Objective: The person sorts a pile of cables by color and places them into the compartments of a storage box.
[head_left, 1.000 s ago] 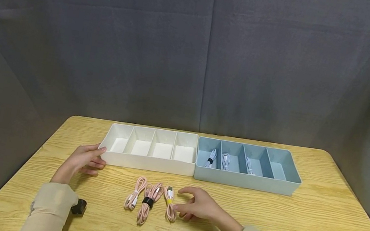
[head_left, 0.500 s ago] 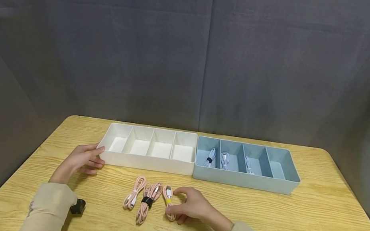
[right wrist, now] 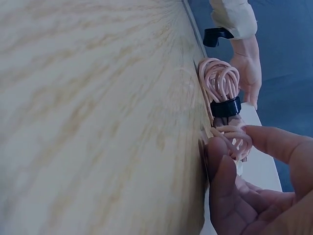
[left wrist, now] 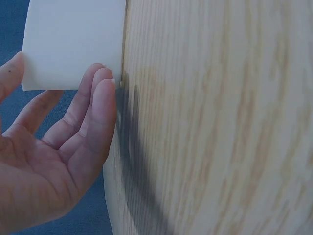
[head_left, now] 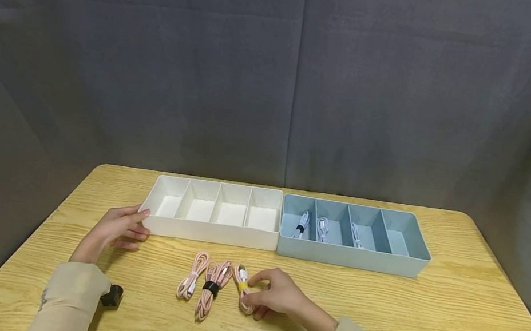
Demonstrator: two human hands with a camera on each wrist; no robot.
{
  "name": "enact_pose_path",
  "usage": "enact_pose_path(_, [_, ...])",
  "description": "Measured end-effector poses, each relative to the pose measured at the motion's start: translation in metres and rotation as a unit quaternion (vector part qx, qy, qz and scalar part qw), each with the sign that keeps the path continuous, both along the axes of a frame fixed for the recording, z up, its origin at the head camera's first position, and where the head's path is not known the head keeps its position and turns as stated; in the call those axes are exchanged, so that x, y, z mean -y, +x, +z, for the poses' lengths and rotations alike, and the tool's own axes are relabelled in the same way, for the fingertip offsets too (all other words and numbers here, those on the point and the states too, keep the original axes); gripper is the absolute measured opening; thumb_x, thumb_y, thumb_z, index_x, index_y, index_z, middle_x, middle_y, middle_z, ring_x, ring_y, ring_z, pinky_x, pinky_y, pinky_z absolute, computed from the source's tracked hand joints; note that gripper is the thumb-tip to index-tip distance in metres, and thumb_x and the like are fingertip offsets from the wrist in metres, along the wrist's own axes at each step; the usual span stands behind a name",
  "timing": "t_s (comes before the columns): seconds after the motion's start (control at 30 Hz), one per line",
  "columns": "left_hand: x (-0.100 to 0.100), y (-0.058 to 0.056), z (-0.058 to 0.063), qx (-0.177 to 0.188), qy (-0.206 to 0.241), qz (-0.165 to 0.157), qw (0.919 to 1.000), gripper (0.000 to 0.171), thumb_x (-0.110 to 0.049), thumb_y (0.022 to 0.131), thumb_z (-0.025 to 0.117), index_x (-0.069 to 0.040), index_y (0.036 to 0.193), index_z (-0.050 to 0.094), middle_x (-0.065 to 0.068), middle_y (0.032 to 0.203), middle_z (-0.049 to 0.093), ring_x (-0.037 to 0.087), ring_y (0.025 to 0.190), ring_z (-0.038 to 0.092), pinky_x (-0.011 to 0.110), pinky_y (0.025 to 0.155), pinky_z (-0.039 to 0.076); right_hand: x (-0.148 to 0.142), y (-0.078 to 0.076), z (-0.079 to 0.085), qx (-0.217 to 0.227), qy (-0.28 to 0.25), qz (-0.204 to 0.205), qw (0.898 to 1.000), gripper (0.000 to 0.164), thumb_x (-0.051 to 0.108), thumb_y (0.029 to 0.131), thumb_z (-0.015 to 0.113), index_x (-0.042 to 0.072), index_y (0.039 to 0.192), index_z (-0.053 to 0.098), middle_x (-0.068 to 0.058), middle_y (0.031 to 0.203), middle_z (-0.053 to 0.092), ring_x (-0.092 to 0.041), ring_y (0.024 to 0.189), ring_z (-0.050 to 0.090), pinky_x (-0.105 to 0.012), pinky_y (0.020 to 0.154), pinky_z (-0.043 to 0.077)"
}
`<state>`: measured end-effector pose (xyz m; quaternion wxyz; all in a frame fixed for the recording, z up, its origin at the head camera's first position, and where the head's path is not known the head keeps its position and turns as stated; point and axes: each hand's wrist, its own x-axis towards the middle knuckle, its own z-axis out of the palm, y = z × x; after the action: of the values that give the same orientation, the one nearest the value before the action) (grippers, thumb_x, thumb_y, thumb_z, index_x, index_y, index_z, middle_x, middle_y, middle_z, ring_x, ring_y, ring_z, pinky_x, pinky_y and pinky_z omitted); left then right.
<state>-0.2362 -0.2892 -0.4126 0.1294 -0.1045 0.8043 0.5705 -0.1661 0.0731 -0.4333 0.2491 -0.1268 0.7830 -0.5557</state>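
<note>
My left hand (head_left: pixel 117 226) rests at the near left corner of a white divided storage box (head_left: pixel 213 233), its fingers fairly straight. Its thumb touches the rim while the other fingers lie by the lower edge of the wall, as the left wrist view shows. Between thumb and fingers, my right hand (head_left: pixel 278 295) pinches a coiled pink USB cable (right wrist: pixel 234 139) with a yellow tie. To its left lie a thicker coiled pink cable (head_left: pixel 204 306) with a black strap and another coiled pink cable (head_left: pixel 187 286) with a white tie.
A blue divided box (head_left: pixel 352 258) stands end to end with the white one. Coiled pale cables, one of them a cable with a black tie (head_left: pixel 301 226), lie in three of its compartments. Behind the wooden table (head_left: pixel 427 330) hangs a dark curtain (head_left: pixel 208 64).
My right hand has moved left onto the yellow-tied cable and taken hold of its lower loop. The left hand stays at the white box's corner.
</note>
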Motion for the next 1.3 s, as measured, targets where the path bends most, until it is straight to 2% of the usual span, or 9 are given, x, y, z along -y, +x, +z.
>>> enact_pose_path(0.13, [0.0, 0.0, 0.0, 0.0, 0.002, 0.001, 1.0, 0.071, -0.039, 0.092, 0.052, -0.001, 0.144, 0.021, 0.001, 0.076, 0.065, 0.014, 0.07, 0.064, 0.034, 0.064, 0.055, -0.002, 0.0, -0.002, 0.017, -0.019, -0.005, 1.0, 0.017, 0.004, 0.078, 0.066, -0.006, 0.09, 0.061, -0.01, 0.061, 0.063, -0.014, 0.045, 0.059, -0.025, 0.043, 0.05])
enact_pose_path(0.2, [0.0, 0.0, 0.0, 0.0, 0.002, 0.002, 1.0, 0.071, -0.039, 0.092, 0.052, -0.001, 0.144, 0.021, 0.001, 0.076, 0.065, 0.014, 0.07, 0.064, 0.034, 0.064, 0.055, -0.004, -0.001, -0.004, 0.026, -0.025, -0.006, 0.999, 0.013, 0.003, 0.078, 0.064, -0.005, 0.088, 0.062, -0.01, 0.062, 0.064, -0.013, 0.045, 0.058, -0.024, 0.043, 0.05])
enact_pose_path(0.4, [0.0, 0.0, -0.001, -0.002, 0.002, 0.001, 1.0, 0.072, -0.04, 0.091, 0.053, 0.0, 0.143, 0.021, 0.002, 0.078, 0.065, 0.015, 0.071, 0.064, 0.035, 0.064, 0.055, -0.008, -0.001, -0.005, 0.056, -0.035, -0.009, 0.998, 0.016, 0.003, 0.077, 0.059, -0.005, 0.09, 0.062, -0.012, 0.065, 0.065, -0.013, 0.047, 0.059, -0.022, 0.043, 0.049])
enact_pose_path(0.6, [0.0, 0.001, -0.002, -0.005, -0.002, 0.006, 1.0, 0.075, -0.043, 0.089, 0.055, -0.001, 0.143, 0.023, 0.002, 0.078, 0.065, 0.014, 0.07, 0.064, 0.035, 0.064, 0.056, -0.012, 0.0, -0.006, 0.067, -0.047, -0.01, 0.997, 0.018, 0.004, 0.078, 0.057, -0.004, 0.094, 0.061, -0.014, 0.063, 0.064, -0.013, 0.048, 0.058, -0.022, 0.043, 0.049])
enact_pose_path(0.8, [0.0, 0.0, -0.002, -0.003, 0.0, 0.007, 1.0, 0.076, -0.043, 0.089, 0.055, -0.001, 0.143, 0.023, 0.002, 0.077, 0.065, 0.014, 0.07, 0.064, 0.035, 0.064, 0.055, -0.016, 0.0, -0.003, 0.047, -0.066, -0.009, 0.997, 0.022, 0.003, 0.078, 0.057, -0.007, 0.097, 0.06, -0.019, 0.065, 0.064, -0.013, 0.048, 0.059, -0.025, 0.043, 0.05])
enact_pose_path(1.3, [-0.001, 0.001, -0.002, 0.0, -0.001, 0.007, 1.0, 0.074, -0.042, 0.091, 0.053, -0.002, 0.144, 0.021, 0.001, 0.077, 0.065, 0.012, 0.07, 0.063, 0.034, 0.064, 0.055, -0.024, -0.002, 0.011, 0.02, -0.09, -0.021, 0.996, 0.029, 0.002, 0.079, 0.056, -0.01, 0.106, 0.056, -0.017, 0.074, 0.066, -0.016, 0.055, 0.062, -0.029, 0.047, 0.053])
